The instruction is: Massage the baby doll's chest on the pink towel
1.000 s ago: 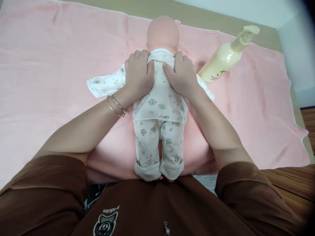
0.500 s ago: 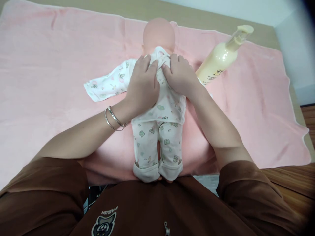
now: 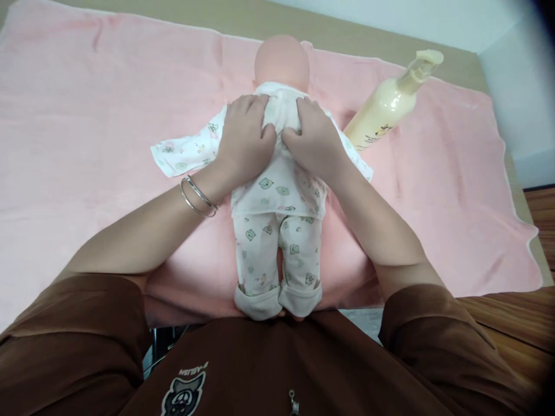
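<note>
- Your left hand has shifted outward from the middle since half a second ago; the bunched shirt collar now lies flatter.
- Doll lies face down on the pink blanket, head away, cuffed trousers toward you.
- Your left hand rests on its left upper back, fingers together, thumb apart.
- Your right hand mirrors it on the other side, thumb near the left one.
- Can't tell if either hand pinches fabric.
- Yellow pump bottle sits just beside the doll's right sleeve.
</note>
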A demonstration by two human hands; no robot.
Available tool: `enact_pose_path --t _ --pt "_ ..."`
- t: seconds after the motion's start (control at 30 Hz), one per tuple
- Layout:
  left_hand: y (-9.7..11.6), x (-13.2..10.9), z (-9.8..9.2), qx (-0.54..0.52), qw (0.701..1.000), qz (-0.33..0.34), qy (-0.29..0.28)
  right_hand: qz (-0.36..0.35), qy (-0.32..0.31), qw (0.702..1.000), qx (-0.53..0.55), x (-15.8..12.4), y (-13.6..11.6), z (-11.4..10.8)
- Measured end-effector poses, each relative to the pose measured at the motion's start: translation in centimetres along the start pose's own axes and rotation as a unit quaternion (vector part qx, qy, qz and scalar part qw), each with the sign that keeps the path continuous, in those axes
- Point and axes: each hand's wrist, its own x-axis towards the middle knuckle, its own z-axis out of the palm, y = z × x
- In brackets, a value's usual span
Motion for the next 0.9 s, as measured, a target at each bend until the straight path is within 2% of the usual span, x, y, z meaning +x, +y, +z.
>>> enact_pose_path --t 0.1,0.2,0.43,0.53,0.8,0.9 --pt "1.2 -0.9 -0.5 0.025 0.999 0.025 -0.002 0.003 -0.01 1.0 -0.016 1.3 1.5 0.5" --pt "1.3 -0.9 -0.8 -0.004 1.0 0.027 -0.005 -0.009 -0.031 0.999 -0.028 1.3 1.8 0.3" --pt "-1.1 1.0 -0.6 -0.035 0.999 -0.019 -0.012 -0.029 -0.077 0.993 -0.085 -2.7 -2.4 -1.0" --pt "-1.2 1.1 -0.5 -0.028 0.999 -0.022 -0.021 -0.024 -0.078 0.993 -0.088 -2.9 -3.0 -0.9" --pt "1.6 -2.3 -0.3 0.044 0.998 0.036 -0.033 0.01 -0.044 0.999 0.008 1.2 2.1 -0.1" --pt "2.0 -2.6 -0.1 0.055 0.997 0.032 -0.031 0.002 -0.044 0.999 0.026 1.1 2.3 0.0"
